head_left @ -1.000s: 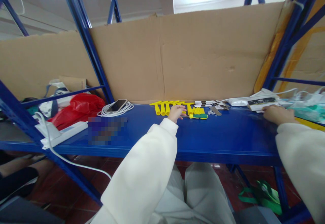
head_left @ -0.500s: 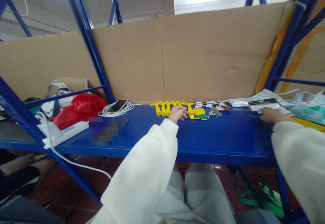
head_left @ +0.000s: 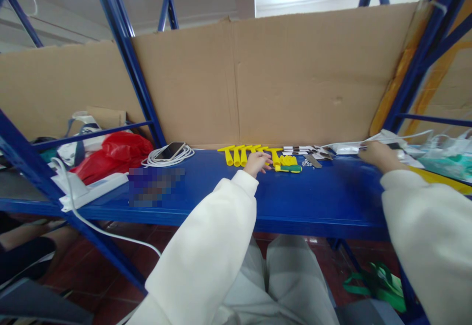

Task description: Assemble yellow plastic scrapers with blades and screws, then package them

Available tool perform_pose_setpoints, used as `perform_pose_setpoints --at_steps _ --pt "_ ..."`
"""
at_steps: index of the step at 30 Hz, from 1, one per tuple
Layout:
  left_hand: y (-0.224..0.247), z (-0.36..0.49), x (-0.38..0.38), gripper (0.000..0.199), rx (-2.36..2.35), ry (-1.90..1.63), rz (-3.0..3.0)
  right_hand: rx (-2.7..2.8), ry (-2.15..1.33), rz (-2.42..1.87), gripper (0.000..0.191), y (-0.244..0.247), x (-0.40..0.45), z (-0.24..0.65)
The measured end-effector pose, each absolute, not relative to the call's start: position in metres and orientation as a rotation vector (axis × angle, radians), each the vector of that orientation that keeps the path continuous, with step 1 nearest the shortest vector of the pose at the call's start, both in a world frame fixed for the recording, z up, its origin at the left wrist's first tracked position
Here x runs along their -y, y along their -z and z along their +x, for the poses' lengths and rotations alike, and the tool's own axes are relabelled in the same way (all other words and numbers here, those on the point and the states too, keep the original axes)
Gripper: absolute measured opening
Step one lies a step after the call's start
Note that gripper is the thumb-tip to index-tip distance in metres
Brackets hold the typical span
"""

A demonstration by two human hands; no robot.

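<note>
- While both arms extend over the blue shelf [head_left: 313, 199], the left hand [head_left: 259, 164] is positioned at the row of yellow T-shaped parts [head_left: 229, 157], and the right hand [head_left: 379, 156] is positioned at the far right.
- Left hand: fingers loosely bent and slightly apart; whether they pinch anything cannot be determined.
- Right hand: fingers directed toward the left, over a white-and-dark pack [head_left: 394, 146] that is mostly covered; the fingertips are too small and blurred to show whether they grip an item.
- Yellow T-shaped parts: set side by side along the rear of the shelf, crossbars toward the cardboard panel [head_left: 302, 79]; the left hand covers part of the row.
- Green-and-yellow screwdriver [head_left: 289, 168]: lies crosswise, just right of the left hand.
- Small yellow pieces [head_left: 288, 160]: grouped directly behind the screwdriver.
- Striped strips [head_left: 292, 149]: laid behind the small yellow pieces.
- Flat grey plate [head_left: 313, 161]: lies at an angle, with small pale bits [head_left: 307, 163] beside it.
- White packet [head_left: 344, 149]: located at the rear, between the grey plate and the right hand.
- Phone [head_left: 170, 151]: rests on a coiled white cable [head_left: 184, 157], well left of the left hand.
</note>
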State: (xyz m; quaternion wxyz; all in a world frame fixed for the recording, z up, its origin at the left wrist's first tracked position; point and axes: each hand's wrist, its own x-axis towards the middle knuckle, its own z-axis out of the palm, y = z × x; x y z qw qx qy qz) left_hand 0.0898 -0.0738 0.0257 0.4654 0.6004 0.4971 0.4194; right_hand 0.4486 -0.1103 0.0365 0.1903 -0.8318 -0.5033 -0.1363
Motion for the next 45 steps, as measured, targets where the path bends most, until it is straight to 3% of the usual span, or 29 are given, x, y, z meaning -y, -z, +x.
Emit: perform_pose_setpoints --at_steps 6,14,21,25,30,35,45 --pt "-0.025 0.089 0.073 0.019 -1.225 -1.046 1.470 1.319 0.316 -1.976 0.036 -0.069 0.096 0.367" --pt "-0.026 0.089 0.075 0.022 -1.217 -1.052 1.474 1.780 0.219 -1.429 0.028 -0.018 0.061 0.317" --pt "-0.020 0.088 0.065 0.023 -1.278 -1.097 1.548 1.783 0.040 -1.503 0.024 0.002 0.062 0.332" --pt "-0.014 0.089 0.065 0.024 -1.351 -1.050 1.932 1.794 0.005 -1.509 0.023 0.002 0.061 0.332" --pt "-0.006 0.091 0.074 0.031 -1.326 -0.679 2.577 1.851 0.017 -1.476 0.022 0.004 0.059 0.329" --pt "0.000 0.092 0.074 0.050 -1.325 -0.497 2.622 1.866 0.037 -1.451 0.021 0.004 0.059 0.330" --pt "0.002 0.096 0.072 0.051 -1.356 -0.612 2.571 1.855 -0.017 -1.497 0.019 0.001 0.062 0.326"
